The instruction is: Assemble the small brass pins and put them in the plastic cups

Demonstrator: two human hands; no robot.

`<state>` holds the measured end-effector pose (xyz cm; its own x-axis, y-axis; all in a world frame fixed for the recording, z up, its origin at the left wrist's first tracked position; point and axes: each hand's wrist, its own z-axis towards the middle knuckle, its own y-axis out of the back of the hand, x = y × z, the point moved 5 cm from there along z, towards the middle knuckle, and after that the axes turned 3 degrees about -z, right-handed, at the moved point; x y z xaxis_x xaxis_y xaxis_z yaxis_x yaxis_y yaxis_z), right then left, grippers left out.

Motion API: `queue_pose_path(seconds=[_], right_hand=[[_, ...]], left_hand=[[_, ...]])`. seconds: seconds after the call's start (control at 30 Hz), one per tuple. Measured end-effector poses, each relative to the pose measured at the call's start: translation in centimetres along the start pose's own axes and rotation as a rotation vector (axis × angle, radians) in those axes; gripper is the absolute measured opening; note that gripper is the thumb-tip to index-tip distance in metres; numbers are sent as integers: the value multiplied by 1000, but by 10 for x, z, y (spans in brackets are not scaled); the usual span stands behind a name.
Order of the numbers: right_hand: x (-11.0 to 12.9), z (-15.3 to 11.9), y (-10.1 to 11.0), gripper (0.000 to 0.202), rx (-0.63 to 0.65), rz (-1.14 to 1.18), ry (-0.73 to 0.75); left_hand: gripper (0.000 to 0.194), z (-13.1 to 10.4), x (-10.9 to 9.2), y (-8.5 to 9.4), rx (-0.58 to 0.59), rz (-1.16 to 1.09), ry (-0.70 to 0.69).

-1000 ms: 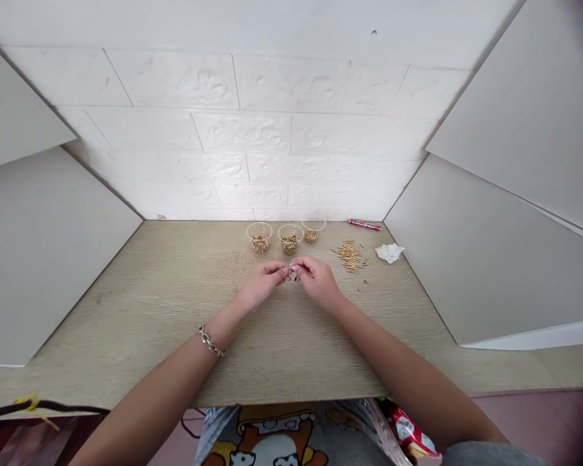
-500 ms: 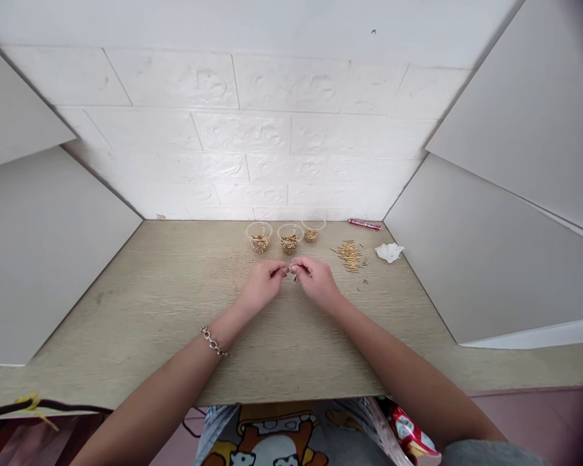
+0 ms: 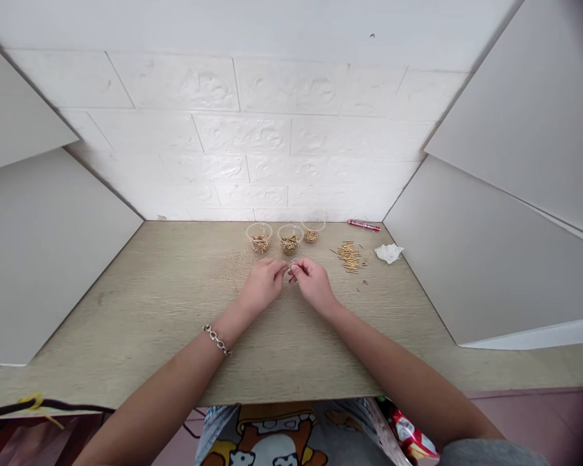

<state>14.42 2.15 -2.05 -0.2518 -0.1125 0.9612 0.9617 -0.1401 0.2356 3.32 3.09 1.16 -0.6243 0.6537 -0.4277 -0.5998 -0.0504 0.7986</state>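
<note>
My left hand [image 3: 265, 282] and my right hand [image 3: 311, 282] meet fingertip to fingertip above the middle of the table. Both are closed in a pinch. Whatever sits between the fingers is too small and too covered to make out. Just beyond them stand three clear plastic cups: a left cup [image 3: 259, 230] and a middle cup [image 3: 290, 230] with small gold-coloured metal pieces inside, and a right cup [image 3: 313, 224] set farther back with similar pieces. To the right of my right hand lies a loose pile of thin gold-coloured metal pins [image 3: 350, 257].
A crumpled white tissue [image 3: 388, 253] and a red wrapped stick [image 3: 364, 225] lie at the back right of the wooden table [image 3: 291, 349]. Fine gold specks are scattered left of the cups. Grey panels [image 3: 53, 259] flank both sides, with a white brick-pattern wall [image 3: 243, 136] behind.
My fingers have shifted slightly at the pinch, and a dark tip seen below my right fingers no longer shows clearly. Cups and pile stay put.
</note>
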Motion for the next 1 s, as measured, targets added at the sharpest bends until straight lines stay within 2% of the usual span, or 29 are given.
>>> queue_pose_path(seconds=[0.17,0.3,0.47,0.7,0.87,1.0], right_hand=[[7,-2,5,15,-47,-14,66],[15,-5,13,18,-107,-161,167],[24,-8,11,17,-82,-360,335],[23,-8,12,17,-81,-436,355],[23,-9,13,16,-110,-473,329],[22,-10,10,18,-82,-516,333]], left_hand=[[24,1,8,3,0,-254,164],[27,1,22,0,-1,-495,334],[28,1,25,-8,66,-734,451],[25,1,19,-8,125,-774,540],[26,0,20,-10,125,-797,546],[26,0,20,-11,126,-792,550]])
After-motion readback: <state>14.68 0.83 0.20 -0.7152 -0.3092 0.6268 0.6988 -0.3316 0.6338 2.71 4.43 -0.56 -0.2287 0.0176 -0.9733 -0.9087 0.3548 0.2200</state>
